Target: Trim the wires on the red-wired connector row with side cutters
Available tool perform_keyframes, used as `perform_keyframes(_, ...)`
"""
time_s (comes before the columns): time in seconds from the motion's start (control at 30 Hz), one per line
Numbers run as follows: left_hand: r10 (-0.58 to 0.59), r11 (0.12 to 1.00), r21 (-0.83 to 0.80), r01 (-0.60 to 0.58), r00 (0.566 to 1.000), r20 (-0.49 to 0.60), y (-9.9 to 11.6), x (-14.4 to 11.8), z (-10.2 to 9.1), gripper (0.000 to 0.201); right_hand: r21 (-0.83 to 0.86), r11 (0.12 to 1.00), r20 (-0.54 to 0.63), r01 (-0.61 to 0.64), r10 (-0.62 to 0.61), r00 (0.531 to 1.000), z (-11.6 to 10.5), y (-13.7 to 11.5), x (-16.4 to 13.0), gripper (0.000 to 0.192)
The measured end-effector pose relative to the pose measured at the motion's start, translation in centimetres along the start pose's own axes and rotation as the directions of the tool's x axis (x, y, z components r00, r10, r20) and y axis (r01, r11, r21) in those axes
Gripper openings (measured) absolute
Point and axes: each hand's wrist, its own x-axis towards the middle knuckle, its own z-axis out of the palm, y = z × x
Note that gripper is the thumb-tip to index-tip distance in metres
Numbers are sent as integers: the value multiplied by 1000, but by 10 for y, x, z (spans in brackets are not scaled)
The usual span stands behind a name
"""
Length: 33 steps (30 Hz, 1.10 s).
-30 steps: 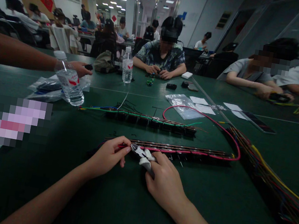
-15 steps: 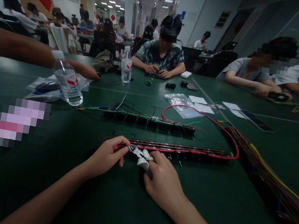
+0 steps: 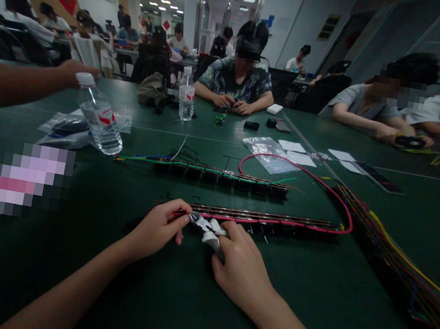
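Observation:
My right hand (image 3: 243,262) is wrapped round the pale handles of a pair of pliers (image 3: 208,229), whose jaws point left. At the jaw tips, my left hand (image 3: 160,229) pinches a red wire (image 3: 179,213). Just beyond both hands lies a long dark strip of terminals (image 3: 295,223) with copper-coloured rods and a red wire along its near side. That wire loops round at the right end. Farther back is a second, similar strip (image 3: 221,177) with a green wire on it. Whether the jaws touch the red wire is hard to make out.
A thick bundle of wires and rods (image 3: 403,259) runs down the right side. Two water bottles (image 3: 102,121) (image 3: 186,96) and a plastic bag (image 3: 272,157) stand or lie farther back. Another person's arm (image 3: 12,85) reaches in from the left; a person (image 3: 236,82) sits opposite.
The other person's arm at the left has drawn back and up from the bag behind the bottle. My hands and the pliers hold nearly the same place.

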Motion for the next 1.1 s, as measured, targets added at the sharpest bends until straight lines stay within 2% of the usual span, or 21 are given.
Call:
perform_keyframes(0.7,-5,1000,8,5,1000,0,0,0,0,14,-57,998,10,3,-3,1000,0,-2,0,12)
perform_keyframes(1.1,-11,1000,-7,11,1000,5,-4,1,0,13,-61,998,-24,15,-16,1000,4,-1,-1,10)
